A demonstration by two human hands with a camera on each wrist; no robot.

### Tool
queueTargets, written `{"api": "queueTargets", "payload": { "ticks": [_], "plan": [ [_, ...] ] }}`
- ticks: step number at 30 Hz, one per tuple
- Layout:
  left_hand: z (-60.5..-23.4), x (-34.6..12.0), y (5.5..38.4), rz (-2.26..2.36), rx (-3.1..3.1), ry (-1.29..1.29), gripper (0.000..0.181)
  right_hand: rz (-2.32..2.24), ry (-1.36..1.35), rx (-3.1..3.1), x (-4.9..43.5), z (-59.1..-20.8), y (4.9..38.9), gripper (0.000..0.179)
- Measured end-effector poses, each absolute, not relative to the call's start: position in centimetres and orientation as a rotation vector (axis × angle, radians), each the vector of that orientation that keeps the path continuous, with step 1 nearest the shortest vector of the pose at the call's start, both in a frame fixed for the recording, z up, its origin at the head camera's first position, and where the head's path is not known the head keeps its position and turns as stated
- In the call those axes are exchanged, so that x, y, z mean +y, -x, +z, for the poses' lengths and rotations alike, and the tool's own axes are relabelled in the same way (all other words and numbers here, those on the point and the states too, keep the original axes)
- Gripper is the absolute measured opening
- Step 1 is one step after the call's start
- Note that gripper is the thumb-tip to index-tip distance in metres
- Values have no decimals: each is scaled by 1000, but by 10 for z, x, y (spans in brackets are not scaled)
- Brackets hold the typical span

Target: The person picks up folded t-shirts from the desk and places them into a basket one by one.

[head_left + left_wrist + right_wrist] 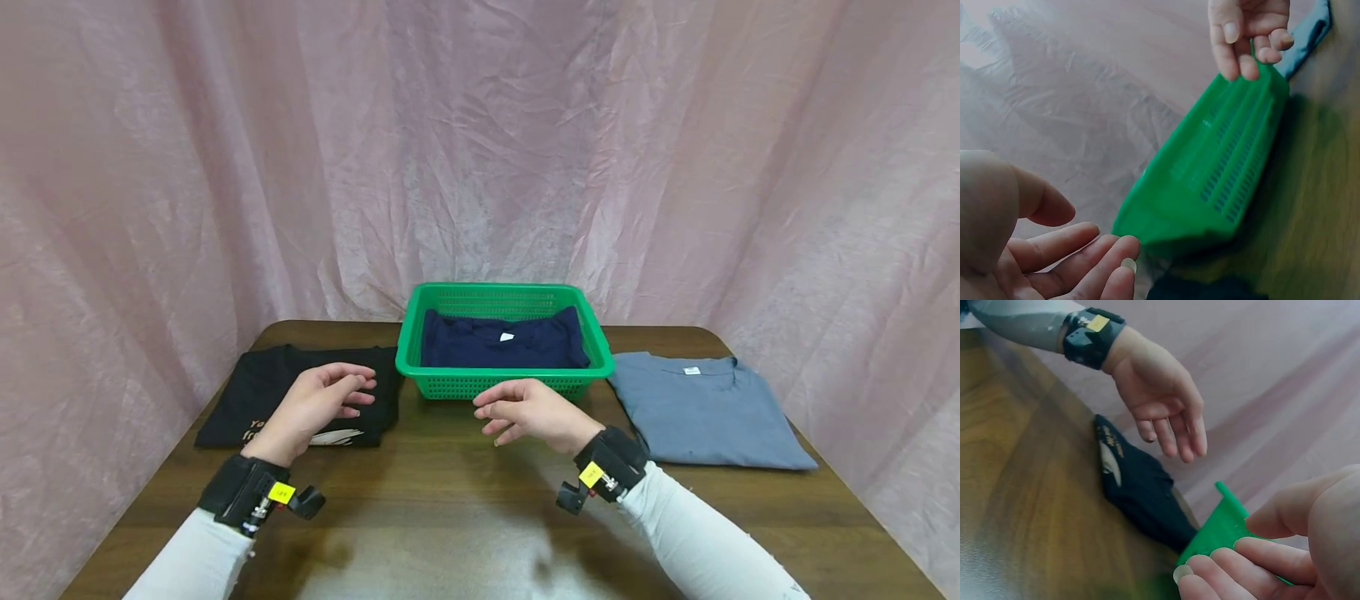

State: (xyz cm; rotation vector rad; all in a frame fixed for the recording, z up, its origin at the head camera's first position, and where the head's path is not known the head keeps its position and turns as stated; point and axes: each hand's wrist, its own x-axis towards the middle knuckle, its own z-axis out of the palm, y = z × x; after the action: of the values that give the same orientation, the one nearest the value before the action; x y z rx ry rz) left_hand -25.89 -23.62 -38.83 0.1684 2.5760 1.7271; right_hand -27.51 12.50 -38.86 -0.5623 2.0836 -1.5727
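A green plastic basket (504, 385) stands at the back middle of the table, with a folded navy T-shirt (480, 340) lying inside it. My left hand (318, 406), fingers loosely bent, hovers over the folded black T-shirt (258, 379) left of the basket and holds nothing. In front of the basket's near wall hangs my right hand (536, 412), also relaxed and without anything in its grasp. To the right lies a folded grey-blue T-shirt (708, 412), its neck label showing. Both wrist views show thumbs and fingers apart from each other, with the basket beyond.
The brown wooden table (420, 517) has rounded back corners. Pink curtains (495, 150) hang right behind it and along both sides. Each wrist wears a black strap with a small camera (573, 497) jutting inward.
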Motion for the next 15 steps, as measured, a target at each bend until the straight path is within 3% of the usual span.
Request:
{"api": "queueTargets", "payload": {
  "ticks": [15],
  "plan": [
    [-415,-312,252,1592,2717,27,53,-1599,477,2028,82,-421,278,42]
  ]
}}
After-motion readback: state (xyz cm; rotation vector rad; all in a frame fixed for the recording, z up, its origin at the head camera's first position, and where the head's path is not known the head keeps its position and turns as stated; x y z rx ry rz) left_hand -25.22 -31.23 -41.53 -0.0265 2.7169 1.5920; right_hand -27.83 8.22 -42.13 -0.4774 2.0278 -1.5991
